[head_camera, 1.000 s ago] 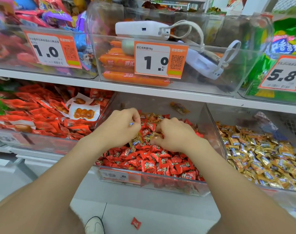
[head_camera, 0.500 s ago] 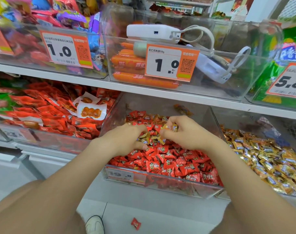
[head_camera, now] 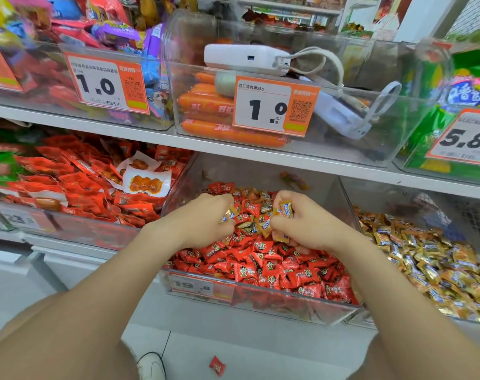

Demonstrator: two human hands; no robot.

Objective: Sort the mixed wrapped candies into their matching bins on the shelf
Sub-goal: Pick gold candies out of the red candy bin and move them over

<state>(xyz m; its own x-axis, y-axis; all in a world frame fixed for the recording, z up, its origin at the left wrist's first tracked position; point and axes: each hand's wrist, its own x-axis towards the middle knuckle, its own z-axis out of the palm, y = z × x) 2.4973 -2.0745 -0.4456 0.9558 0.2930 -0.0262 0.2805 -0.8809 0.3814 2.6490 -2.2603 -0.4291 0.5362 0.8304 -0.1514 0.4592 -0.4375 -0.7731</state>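
On the floor tiles nearest the person, a fallen red candy (head_camera: 217, 366) lies just beside a white shoe (head_camera: 151, 366). It belongs to the sort too and will need picking up.

Above it, both forearms reach into the middle bin (head_camera: 340, 204) on the lower shelf. The front of this clear tub is heaped with red-wrapped candies (head_camera: 274, 270). Towards the back of the heap, gold-wrapped candies (head_camera: 250, 226) lie scattered among the red, and that is where the hands work.

The left hand (head_camera: 206, 223) is curled, with a gold wrapper showing at its fingertips. How many pieces it holds cannot be told. The right hand (head_camera: 304, 223) is clenched round a small bunch of gold pieces, some of which poke out above and below the fist.

These sweets look light and small, each a firm lump in crinkly, glossy film with flared ends. The film is probably slippery, so a loose fistful may shed pieces, as the one on the floor suggests. A pinch on the flared end or across the body should lift single pieces cleanly. A closed fist carried low over the bins suits a handful.

The matching gold stock fills the right bin (head_camera: 376, 196), just beside the middle one, so the carry is short.

Farther up, the next shelf holds a tub of orange sausages (head_camera: 206, 101) behind a price tag (head_camera: 274, 105), with a white power bank (head_camera: 244, 57) resting on top.
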